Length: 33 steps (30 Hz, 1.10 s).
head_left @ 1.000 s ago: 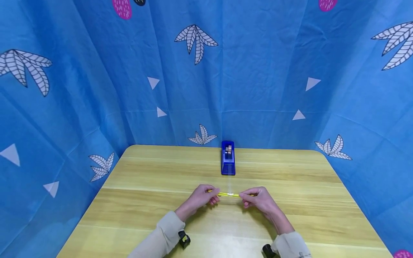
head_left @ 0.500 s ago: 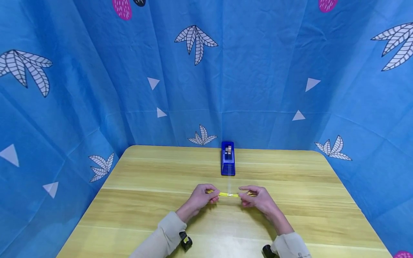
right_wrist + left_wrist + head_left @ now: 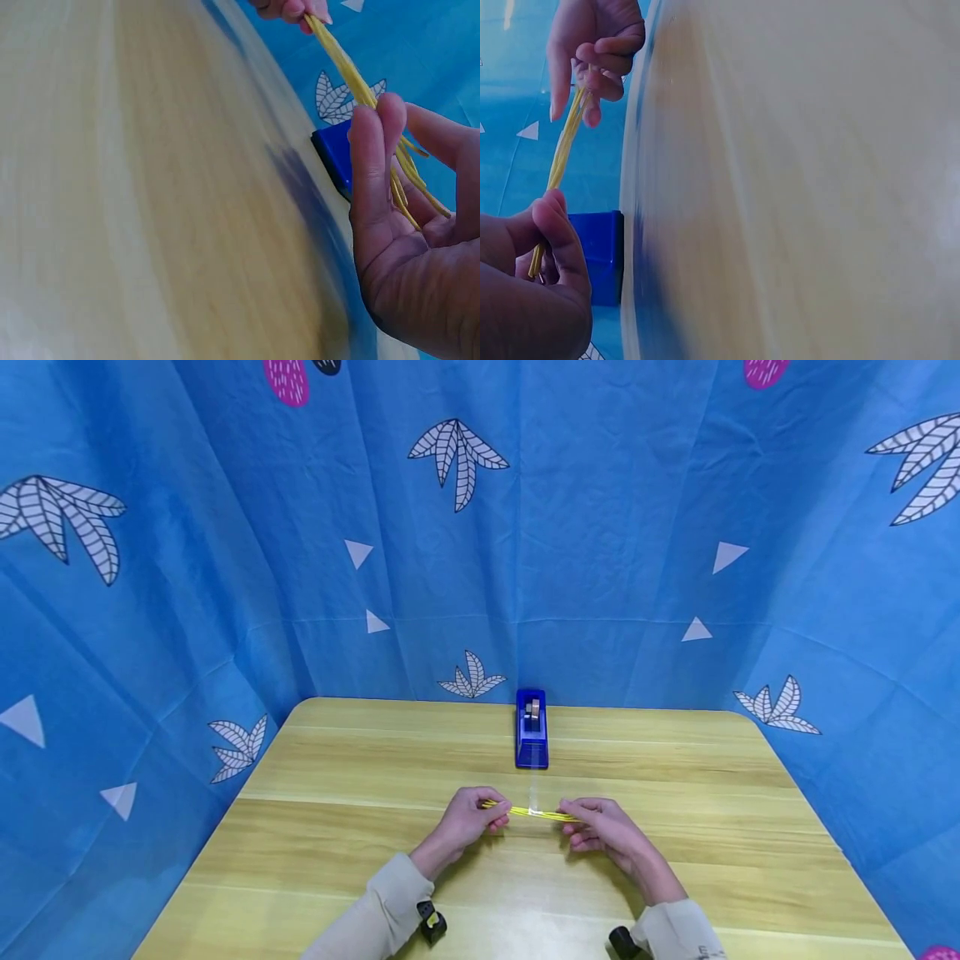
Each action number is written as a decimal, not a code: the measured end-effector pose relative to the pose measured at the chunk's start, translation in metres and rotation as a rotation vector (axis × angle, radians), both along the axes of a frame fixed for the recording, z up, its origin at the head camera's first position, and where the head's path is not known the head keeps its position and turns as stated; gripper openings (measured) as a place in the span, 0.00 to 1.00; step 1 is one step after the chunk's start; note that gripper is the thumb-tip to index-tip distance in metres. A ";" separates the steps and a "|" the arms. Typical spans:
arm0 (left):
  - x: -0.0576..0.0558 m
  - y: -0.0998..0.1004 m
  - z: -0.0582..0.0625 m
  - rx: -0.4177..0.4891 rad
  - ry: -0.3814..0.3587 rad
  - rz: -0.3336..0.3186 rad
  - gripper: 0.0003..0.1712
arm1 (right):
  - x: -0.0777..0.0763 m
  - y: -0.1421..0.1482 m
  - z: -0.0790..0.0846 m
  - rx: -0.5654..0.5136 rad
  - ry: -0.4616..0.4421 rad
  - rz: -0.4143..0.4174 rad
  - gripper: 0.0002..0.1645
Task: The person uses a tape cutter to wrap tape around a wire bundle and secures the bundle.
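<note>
A thin bundle of yellow strands (image 3: 546, 815) is stretched between the two hands above the table. My left hand (image 3: 467, 820) pinches its left part between thumb and fingers. With thumb and fingertips, my right hand (image 3: 606, 832) pinches the right part. In the right wrist view, loose ends of the strands (image 3: 409, 180) splay past those fingertips toward the palm. A strip of clear tape (image 3: 533, 789) runs from the blue tape dispenser (image 3: 532, 752) to the middle of the bundle, where a shiny bit of it overlaps the strands.
The tape dispenser stands at the far edge of the wooden table (image 3: 375, 760), its front toward me. A blue patterned curtain (image 3: 600, 527) hangs behind the table and on both sides. Small black devices (image 3: 431, 922) sit at both wrists.
The right index finger was lifted off the bundle half a second ago and now pinches it again with the thumb. The left hand and the dispenser stay in place.
</note>
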State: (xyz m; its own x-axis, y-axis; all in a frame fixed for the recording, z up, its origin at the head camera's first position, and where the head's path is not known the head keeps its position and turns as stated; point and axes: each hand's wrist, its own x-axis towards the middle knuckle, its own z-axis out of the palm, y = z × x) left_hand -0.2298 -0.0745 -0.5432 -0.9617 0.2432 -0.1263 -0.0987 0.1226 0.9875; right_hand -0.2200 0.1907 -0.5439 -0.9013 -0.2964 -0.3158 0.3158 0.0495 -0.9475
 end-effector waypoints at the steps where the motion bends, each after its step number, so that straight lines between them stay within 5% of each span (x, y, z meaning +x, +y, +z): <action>1: 0.000 0.000 0.001 -0.006 0.001 0.003 0.07 | 0.000 0.000 0.001 -0.008 -0.004 0.009 0.25; 9: 0.002 0.000 0.003 -0.036 0.019 -0.006 0.08 | -0.001 -0.003 -0.002 -0.051 0.035 -0.003 0.09; 33: -0.002 0.000 -0.001 0.006 -0.050 -0.032 0.10 | -0.002 -0.006 -0.003 0.088 0.210 -0.113 0.13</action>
State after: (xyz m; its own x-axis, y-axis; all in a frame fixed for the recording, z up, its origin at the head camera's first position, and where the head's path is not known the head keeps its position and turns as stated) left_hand -0.2313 -0.0748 -0.5446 -0.9460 0.2743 -0.1726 -0.1443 0.1204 0.9822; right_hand -0.2215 0.1851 -0.5471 -0.9758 -0.1695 -0.1383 0.1206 0.1103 -0.9865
